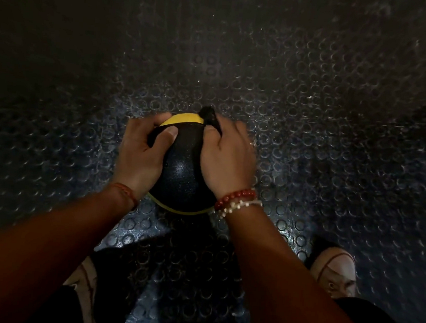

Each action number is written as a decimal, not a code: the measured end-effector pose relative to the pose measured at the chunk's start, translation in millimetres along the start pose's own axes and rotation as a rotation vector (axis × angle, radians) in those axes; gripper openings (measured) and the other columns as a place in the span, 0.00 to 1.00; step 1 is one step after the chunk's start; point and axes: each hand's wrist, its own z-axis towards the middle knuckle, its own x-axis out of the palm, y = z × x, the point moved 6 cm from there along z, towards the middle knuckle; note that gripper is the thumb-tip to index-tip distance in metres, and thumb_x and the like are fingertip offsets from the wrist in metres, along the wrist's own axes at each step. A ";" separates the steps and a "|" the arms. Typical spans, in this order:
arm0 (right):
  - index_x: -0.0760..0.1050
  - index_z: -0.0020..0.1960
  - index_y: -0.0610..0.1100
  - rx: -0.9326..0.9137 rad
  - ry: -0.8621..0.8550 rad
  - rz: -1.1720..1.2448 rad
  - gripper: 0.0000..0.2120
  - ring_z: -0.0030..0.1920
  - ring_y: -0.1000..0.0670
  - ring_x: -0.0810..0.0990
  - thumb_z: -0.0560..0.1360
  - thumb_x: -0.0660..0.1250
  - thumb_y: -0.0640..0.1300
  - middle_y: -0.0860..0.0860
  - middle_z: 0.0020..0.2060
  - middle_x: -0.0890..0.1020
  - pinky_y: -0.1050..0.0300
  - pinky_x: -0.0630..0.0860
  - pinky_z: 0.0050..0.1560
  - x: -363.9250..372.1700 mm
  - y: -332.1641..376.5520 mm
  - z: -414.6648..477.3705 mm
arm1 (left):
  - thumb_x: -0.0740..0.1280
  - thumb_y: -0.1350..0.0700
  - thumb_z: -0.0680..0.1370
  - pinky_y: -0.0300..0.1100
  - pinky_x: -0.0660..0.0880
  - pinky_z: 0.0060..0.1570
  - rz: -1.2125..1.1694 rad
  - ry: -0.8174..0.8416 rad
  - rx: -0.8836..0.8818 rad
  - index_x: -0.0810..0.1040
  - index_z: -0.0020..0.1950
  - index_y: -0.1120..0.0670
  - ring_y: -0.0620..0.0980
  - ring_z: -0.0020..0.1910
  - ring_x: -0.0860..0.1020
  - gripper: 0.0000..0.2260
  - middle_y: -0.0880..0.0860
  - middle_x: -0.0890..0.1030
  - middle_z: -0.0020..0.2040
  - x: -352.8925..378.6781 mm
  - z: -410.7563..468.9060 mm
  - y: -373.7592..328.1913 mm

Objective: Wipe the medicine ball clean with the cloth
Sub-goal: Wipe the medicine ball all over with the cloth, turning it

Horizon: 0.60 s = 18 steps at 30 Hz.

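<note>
Wiping far side: left hand (142, 154) grips medicine ball (180, 174), right hand (228, 157) clutches cloth (209, 115); rotate w/ firm pressure.

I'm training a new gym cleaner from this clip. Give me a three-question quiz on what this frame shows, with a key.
1. True or false: the left hand holds the cloth.
2. Which colours does the medicine ball show? A) red and white B) black and yellow C) blue all over
3. Fill in the blank: the beaded bracelets sit on the ___ wrist.

Key
1. False: the right hand grips the cloth at the ball's top, while the left hand grips the ball itself.
2. B
3. right
</note>
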 end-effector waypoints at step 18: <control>0.75 0.57 0.48 0.160 0.175 0.118 0.15 0.49 0.49 0.74 0.80 0.53 0.51 0.49 0.53 0.74 0.55 0.67 0.44 -1.0 -16.7 17.1 | 0.62 0.34 0.69 0.53 0.69 0.69 -0.035 -0.014 -0.007 0.73 0.53 0.29 0.49 0.66 0.72 0.13 0.38 0.70 0.55 5.8 -1.0 -2.0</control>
